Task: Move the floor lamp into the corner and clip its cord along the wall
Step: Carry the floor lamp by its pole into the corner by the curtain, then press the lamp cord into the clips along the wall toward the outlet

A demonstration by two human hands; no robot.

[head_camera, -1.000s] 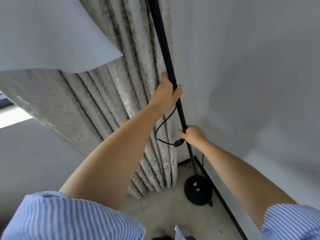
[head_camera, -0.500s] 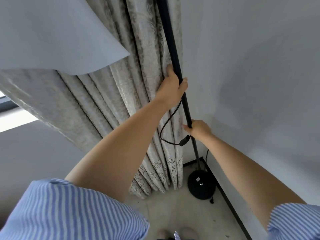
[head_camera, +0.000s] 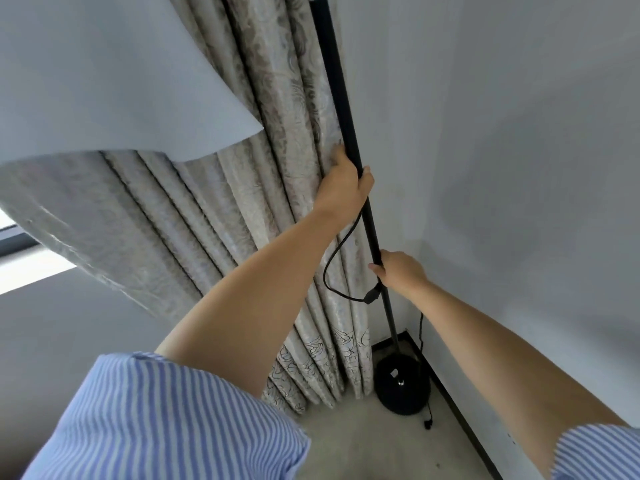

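Note:
The floor lamp's thin black pole (head_camera: 337,84) rises from a round black base (head_camera: 401,386) that rests on the floor in the corner, beside the curtain. My left hand (head_camera: 346,183) is wrapped around the pole high up. Lower down, my right hand (head_camera: 401,270) grips the same pole. A black cord (head_camera: 329,271) loops from under my left hand down to an inline switch (head_camera: 372,296) just below my right hand. More cord hangs behind the pole to the floor, ending near the base (head_camera: 428,424).
A patterned beige curtain (head_camera: 242,188) hangs to the left of the pole. A pale grey sheet (head_camera: 104,81) fills the upper left. The grey wall (head_camera: 519,168) on the right has a dark skirting board (head_camera: 464,424). A window strip (head_camera: 31,268) shows far left.
The pole and base have shifted slightly towards the corner in the view. Both hands keep their hold on the pole; the cord loop still hangs between them.

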